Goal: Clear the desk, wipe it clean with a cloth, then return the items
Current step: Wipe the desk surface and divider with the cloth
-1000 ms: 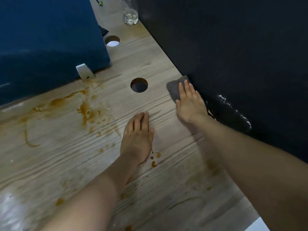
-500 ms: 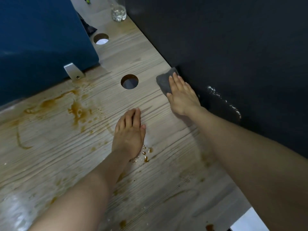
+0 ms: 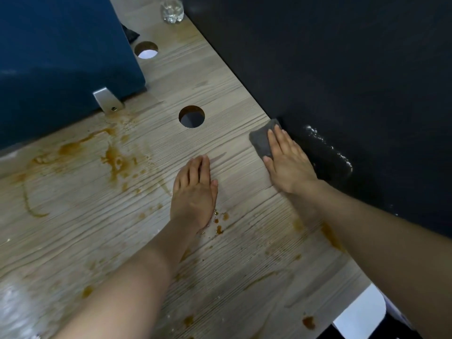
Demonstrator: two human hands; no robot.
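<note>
Wiping stage of a desk-cleaning task, head view. The right hand [image 3: 288, 165], right of centre in the frame, lies flat with straight fingers pressed on a small grey cloth [image 3: 260, 140]; nothing is curled round it. The cloth rests on the wooden desk [image 3: 244, 241] at its far edge, touching or just beside the dark partition [image 3: 342, 69] that fills the upper right of the frame. The left hand [image 3: 194, 192], at centre, rests palm-down and open on the bare wood, holding nothing, apparently as a brace. Brown stains [image 3: 115, 162] spread over the left half of the frame, with drops [image 3: 220, 222] just beside the left wrist and further marks along the lower right edge. A clear glass [image 3: 172, 11] stands at the top edge; a blue panel [image 3: 61, 57] occupies the upper left. The cloth appears soft, light and limp: it will likely bunch if pushed by one corner, so a flat palm over its middle suits wiping, a pinch at an edge suits lifting
</note>
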